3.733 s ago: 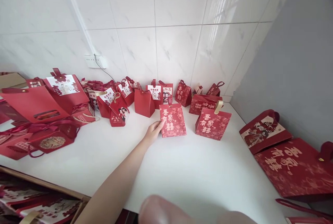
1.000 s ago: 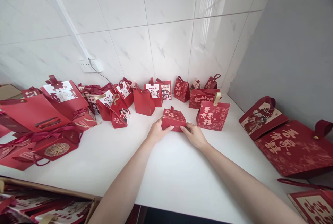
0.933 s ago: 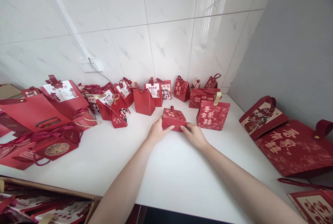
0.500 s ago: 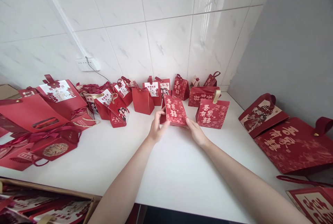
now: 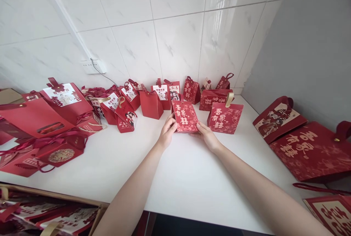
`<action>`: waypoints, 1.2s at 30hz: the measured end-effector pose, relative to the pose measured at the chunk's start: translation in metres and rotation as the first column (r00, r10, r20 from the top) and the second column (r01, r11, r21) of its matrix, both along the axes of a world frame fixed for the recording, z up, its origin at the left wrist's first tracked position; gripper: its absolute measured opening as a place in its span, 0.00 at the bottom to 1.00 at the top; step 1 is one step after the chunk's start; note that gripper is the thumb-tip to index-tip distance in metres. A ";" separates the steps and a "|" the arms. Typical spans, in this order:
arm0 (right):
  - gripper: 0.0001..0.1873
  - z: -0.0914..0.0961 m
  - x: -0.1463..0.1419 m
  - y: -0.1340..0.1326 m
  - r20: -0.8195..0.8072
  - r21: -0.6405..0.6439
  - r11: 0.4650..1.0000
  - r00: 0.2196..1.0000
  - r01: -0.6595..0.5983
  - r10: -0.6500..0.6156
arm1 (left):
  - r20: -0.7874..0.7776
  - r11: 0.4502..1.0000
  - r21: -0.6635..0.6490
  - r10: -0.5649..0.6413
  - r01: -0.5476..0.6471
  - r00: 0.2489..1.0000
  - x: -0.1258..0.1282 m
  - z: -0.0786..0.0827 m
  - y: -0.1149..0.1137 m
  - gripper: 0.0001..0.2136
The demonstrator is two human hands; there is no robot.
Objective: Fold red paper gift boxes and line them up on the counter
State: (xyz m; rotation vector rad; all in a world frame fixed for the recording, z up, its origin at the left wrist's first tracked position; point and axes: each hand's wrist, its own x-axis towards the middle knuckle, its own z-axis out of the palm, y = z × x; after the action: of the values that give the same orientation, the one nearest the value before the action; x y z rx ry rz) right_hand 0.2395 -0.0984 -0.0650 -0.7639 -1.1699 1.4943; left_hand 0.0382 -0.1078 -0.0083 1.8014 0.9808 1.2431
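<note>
Between my two hands is a red gift box (image 5: 186,116) with gold characters and a floral pattern on its front. My left hand (image 5: 167,130) grips its lower left edge, thumb on the front. At the lower right corner my right hand (image 5: 207,136) holds it, thumb in front and the other fingers partly hidden beneath. Just to the right stands a matching red gift box (image 5: 226,119) with a gold strap (image 5: 229,99) on top. A plain red box (image 5: 151,105) stands behind and to the left of my left hand.
Several red gift boxes line the tiled wall (image 5: 178,42). Larger boxes crowd the left, among them a ribboned box (image 5: 61,153). More stand at the right, including a large red box (image 5: 309,152). A carton (image 5: 102,206) of folded boxes sits at the lower left, below the white table (image 5: 175,184).
The held box has tilted more upright, its front now turned toward me. Both hands have closed more firmly on its lower edges. The view has shifted slightly.
</note>
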 end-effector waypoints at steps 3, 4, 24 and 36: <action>0.24 -0.001 0.000 0.000 0.020 0.003 1.000 1.000 0.008 -0.008 | 0.015 1.000 0.009 -0.023 0.023 1.000 0.000 0.000 0.000 0.16; 0.24 -0.001 0.000 0.000 0.018 0.001 1.000 1.000 0.006 -0.006 | 0.015 1.000 0.012 -0.027 0.027 1.000 0.000 0.000 0.000 0.15; 0.25 0.007 -0.001 -0.008 0.271 0.380 0.857 0.844 0.349 -0.464 | -0.092 0.980 0.026 0.199 -0.197 0.976 -0.003 -0.028 0.016 0.11; 0.40 0.001 -0.014 -0.007 0.168 0.202 0.872 0.862 0.446 -0.479 | -0.240 0.924 -0.028 0.364 -0.381 0.900 -0.010 -0.030 0.021 0.08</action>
State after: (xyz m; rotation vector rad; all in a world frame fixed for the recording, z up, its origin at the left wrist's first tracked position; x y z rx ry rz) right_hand 0.2252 -0.1050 -0.0639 -1.0324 -1.1415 0.9232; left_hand 0.0279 -0.0867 -0.0381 1.7794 1.5431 1.2147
